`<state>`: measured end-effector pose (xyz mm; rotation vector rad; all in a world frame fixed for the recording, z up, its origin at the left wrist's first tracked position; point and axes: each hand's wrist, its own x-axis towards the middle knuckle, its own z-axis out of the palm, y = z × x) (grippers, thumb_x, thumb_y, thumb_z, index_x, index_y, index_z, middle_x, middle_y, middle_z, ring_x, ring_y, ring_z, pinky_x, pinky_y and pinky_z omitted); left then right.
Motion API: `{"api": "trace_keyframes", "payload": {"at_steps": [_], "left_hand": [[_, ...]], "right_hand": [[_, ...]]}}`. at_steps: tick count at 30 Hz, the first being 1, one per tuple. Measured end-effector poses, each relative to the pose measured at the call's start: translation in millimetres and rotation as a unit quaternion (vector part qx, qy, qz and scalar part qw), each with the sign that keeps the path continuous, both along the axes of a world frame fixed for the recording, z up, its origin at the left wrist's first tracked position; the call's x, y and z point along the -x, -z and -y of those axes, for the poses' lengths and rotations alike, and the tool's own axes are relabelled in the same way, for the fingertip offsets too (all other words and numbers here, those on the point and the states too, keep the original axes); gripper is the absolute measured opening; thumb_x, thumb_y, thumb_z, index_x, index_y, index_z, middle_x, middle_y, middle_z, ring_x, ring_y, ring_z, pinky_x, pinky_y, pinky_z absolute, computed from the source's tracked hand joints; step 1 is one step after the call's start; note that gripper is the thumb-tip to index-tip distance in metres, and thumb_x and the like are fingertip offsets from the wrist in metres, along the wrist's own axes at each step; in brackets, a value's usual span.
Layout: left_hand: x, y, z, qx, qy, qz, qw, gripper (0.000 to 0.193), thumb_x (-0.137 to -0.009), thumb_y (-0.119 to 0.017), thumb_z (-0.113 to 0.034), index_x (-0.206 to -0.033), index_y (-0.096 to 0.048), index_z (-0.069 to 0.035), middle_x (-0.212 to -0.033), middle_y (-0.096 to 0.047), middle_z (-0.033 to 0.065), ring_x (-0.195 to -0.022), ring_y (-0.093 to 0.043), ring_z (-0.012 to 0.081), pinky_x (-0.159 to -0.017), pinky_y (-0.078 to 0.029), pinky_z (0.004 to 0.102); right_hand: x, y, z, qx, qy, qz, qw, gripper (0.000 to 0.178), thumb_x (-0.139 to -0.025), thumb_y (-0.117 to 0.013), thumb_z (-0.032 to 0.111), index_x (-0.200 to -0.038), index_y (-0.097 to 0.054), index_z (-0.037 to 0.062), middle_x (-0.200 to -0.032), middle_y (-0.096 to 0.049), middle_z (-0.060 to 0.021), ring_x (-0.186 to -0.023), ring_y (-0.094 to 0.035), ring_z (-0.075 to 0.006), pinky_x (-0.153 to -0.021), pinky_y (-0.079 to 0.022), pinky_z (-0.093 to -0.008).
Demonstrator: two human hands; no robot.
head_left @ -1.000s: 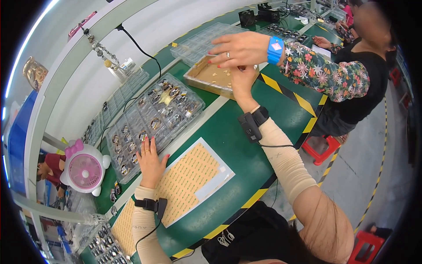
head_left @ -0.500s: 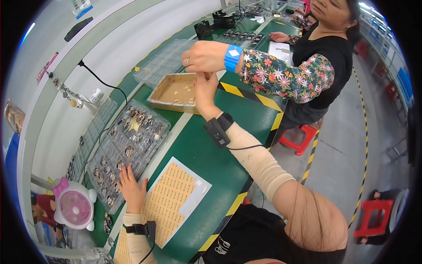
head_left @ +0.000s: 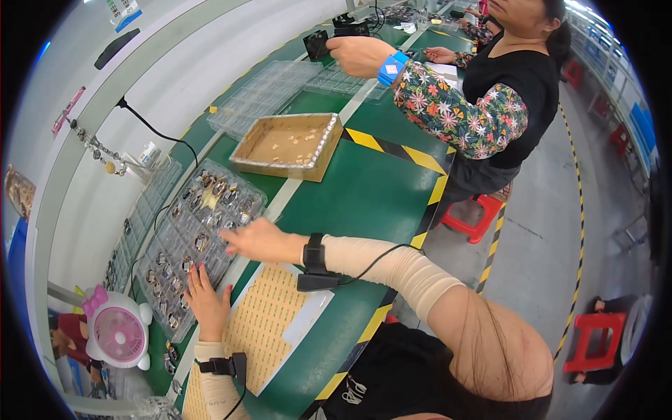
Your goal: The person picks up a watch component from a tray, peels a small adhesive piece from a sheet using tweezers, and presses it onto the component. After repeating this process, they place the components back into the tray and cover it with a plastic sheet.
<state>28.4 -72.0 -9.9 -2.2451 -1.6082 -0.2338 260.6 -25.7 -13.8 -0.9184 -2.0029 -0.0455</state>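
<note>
A clear plastic compartment tray (head_left: 225,262) lies on the green bench, its pockets holding round, shiny, watch-like parts (head_left: 201,242). Fingers spread, my left hand (head_left: 208,308) rests at the tray's near edge, fingertips beside one of the parts. Over the tray's right side reaches my right hand (head_left: 262,241), thumb and fingers drawn together above the pockets. Whatever may be pinched there is too small to make out. Under and beside my left wrist is a tan sheet of small adhesive pieces (head_left: 262,322) on white backing.
A shallow cardboard box (head_left: 318,171) with small tan scraps stands beyond the tray, with stacked clear trays (head_left: 262,94) behind. A co-worker's hand (head_left: 360,56) extends over the bench at the far side. A pink-and-white fan (head_left: 120,332) is at left; a red stool (head_left: 476,218) stands right.
My right hand has come back from above the cardboard box to the tray. The co-worker's hand has moved away from the box toward the far side. My left hand stays nearly still.
</note>
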Motion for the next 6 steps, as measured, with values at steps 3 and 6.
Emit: {"api": "trace_keyframes", "payload": {"at_steps": [3,6], "left_hand": [[0.3,-0.1,-1.9,-0.003,0.004,0.007,1.000,0.079,-0.073,-0.065,-0.032,-0.135,-0.022,-0.006,-0.139,-0.024,0.0147,-0.126,-0.027,0.0332,-0.095,-0.026,0.0548],[2.5,2.0,-1.6,0.000,-0.008,0.003,1.000,0.082,-0.071,-0.066,-0.033,-0.135,-0.022,-0.006,-0.140,-0.024,0.0142,-0.126,-0.026,0.0345,-0.095,-0.025,0.0552]], "right_hand": [[7.5,22.8,5.6,0.044,-0.031,0.061,0.997,0.050,-0.072,-0.062,0.018,-0.118,-0.046,0.0044,-0.061,-0.060,-0.0114,-0.059,-0.062,-0.0263,-0.049,-0.047,-0.0337],[8.9,23.4,2.7,0.063,-0.008,0.108,0.992,0.058,-0.070,-0.065,0.019,-0.122,-0.043,0.0048,-0.067,-0.064,-0.0105,-0.058,-0.062,-0.0255,-0.049,-0.048,-0.0341]]}}
